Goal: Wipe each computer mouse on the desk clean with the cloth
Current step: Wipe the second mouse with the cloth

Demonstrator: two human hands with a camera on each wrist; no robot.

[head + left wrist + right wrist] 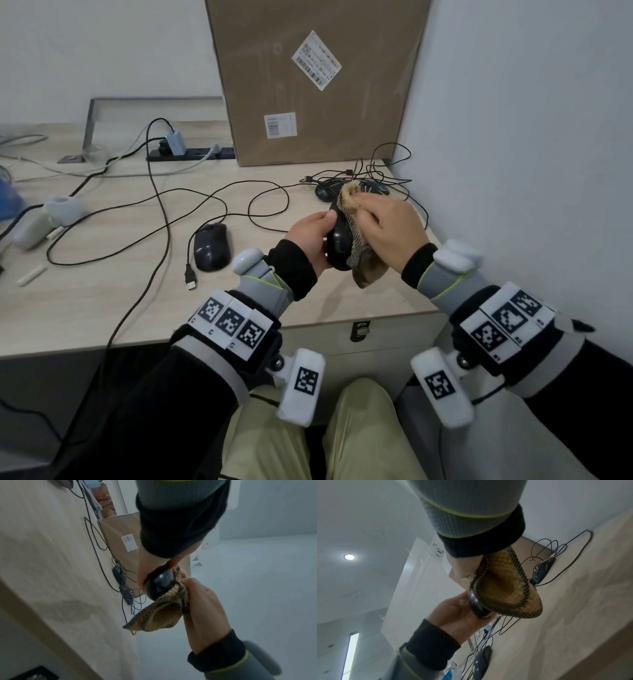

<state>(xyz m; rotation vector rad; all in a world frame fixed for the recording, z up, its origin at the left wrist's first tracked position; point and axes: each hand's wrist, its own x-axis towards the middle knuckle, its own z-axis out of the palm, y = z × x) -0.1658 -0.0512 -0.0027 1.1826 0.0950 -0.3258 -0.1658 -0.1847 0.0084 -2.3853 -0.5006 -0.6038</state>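
Observation:
My left hand (308, 233) grips a glossy black mouse (337, 240) lifted above the desk (102, 308) near its right front corner. My right hand (387, 219) holds a tan and dark woven cloth (359, 255) and presses it against the mouse's right side. In the left wrist view the cloth (163, 614) wraps under the mouse (159, 585). In the right wrist view it (503, 588) hides most of the mouse (477, 608). A second black mouse (211, 247) lies on the desk to the left. Two more mice (323, 192) (375, 188) sit behind my hands among tangled cords.
A tall cardboard box (315, 78) leans at the back. A power strip (191, 154) with plugs lies left of it. Black cables loop across the desk, and a USB plug (190, 278) lies by the second mouse. White gadgets (65, 209) sit far left. The wall (531, 137) stands close on the right.

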